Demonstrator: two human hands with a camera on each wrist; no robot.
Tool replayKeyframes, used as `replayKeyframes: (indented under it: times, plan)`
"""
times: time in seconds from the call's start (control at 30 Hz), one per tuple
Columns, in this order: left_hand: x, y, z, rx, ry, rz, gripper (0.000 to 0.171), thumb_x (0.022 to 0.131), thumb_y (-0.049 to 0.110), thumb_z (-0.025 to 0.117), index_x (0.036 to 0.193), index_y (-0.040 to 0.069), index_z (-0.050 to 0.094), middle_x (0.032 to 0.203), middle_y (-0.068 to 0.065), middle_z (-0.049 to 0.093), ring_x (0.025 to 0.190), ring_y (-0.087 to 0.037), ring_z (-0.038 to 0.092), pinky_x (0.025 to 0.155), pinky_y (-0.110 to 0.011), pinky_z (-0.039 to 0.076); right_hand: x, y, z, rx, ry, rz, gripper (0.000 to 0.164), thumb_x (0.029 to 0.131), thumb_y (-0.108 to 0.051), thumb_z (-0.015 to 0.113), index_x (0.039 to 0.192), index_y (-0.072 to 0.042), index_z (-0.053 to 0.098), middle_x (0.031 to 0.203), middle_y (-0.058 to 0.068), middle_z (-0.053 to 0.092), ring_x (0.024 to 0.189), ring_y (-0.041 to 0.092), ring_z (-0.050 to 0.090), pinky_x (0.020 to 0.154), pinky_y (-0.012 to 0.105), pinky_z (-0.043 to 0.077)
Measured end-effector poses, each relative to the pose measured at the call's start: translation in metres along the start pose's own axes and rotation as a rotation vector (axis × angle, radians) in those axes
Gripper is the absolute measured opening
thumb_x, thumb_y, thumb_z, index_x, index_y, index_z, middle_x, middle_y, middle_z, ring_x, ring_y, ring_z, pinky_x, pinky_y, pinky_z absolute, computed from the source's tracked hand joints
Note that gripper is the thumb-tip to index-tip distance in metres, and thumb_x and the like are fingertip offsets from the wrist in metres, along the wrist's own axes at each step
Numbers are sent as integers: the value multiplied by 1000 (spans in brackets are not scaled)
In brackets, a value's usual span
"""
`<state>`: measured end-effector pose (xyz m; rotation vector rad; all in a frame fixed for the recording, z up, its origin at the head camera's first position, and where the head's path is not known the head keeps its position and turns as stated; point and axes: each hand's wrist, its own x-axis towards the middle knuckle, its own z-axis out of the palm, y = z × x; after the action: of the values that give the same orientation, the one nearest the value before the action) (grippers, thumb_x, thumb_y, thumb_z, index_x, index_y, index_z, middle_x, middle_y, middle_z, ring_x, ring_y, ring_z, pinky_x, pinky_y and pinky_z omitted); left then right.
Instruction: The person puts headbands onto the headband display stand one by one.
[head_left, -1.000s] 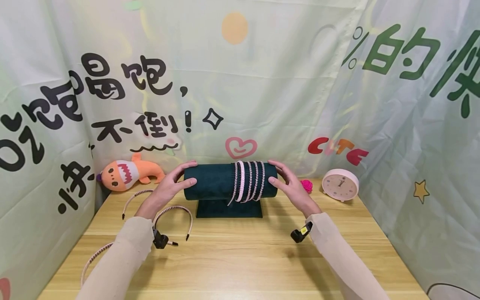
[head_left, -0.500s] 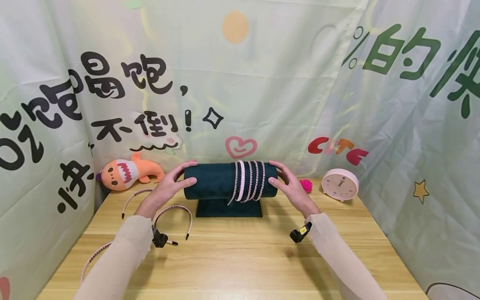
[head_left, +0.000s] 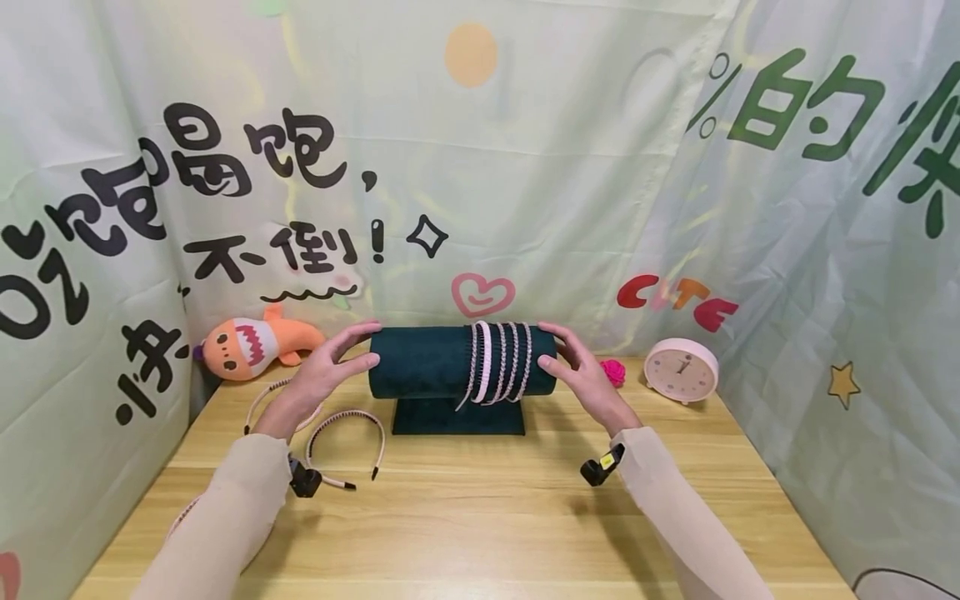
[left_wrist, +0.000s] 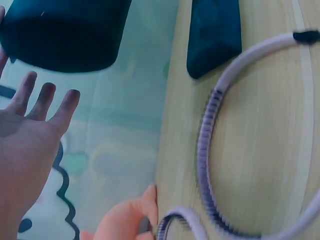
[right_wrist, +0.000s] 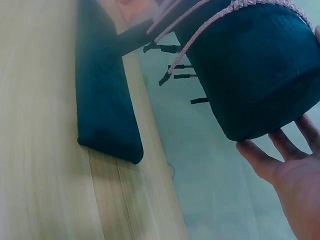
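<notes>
From the head: seeing a dark teal, velvety, round roll (head_left: 420, 362) lying long ways from side to side, high on a flat teal foot (head_left: 457, 418), between the left hand (head_left: 321, 373) and the right hand (head_left: 588, 379). Having five thin pink hairbands (head_left: 486, 362), some twisty like rope, hugging its right half, so sitting nearer the right hand.

From the left wrist: seeing three straight, spread fingers stopping just short of the roll's left end; not telling if thumb or pointer is touching. Also seeing a loose pink hoop hairband with dark ridges (left_wrist: 203, 150) lying on the pale wooden table (left_wrist: 270, 150), near a fuzzy orange toy (left_wrist: 122, 220).

From the right wrist: seeing fairly straight fingers touching the roll's right end, not squeezing into a fist. Seeing little black tips (right_wrist: 199, 101) poking out past the roll.
</notes>
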<state>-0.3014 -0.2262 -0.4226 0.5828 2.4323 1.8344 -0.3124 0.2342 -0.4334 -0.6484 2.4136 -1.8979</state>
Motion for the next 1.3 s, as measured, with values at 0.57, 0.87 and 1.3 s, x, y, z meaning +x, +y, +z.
replayKeyframes:
  times: [0.57, 0.87, 1.3]
  plan:
    - [-72, -21, -85, 288, 78, -111, 56, 110, 38, 67, 160, 16, 53, 161, -11, 56, 150, -27, 50, 100, -8, 43, 9, 5, -1, 57, -66, -49, 57, 112, -20, 61, 165, -21, 40, 178, 6, 29, 156, 38, 39, 119, 40, 50]
    - [-114, -48, -117, 376, 35, -171, 51, 109, 36, 68, 155, 14, 59, 150, 11, 66, 123, 16, 57, 97, -11, 49, 9, 5, -1, 210, -140, -40, 61, 113, -13, 56, 169, -25, 33, 172, 11, 31, 143, 31, 46, 110, 28, 56]
    - [-158, -70, -140, 455, -67, -272, 48, 108, 29, 71, 148, 5, 64, 142, -17, 71, 112, 9, 64, 92, -20, 53, 9, 3, -2, 230, -148, -14, 56, 115, -16, 53, 167, -24, 34, 169, 9, 33, 139, 28, 50, 107, 30, 59]
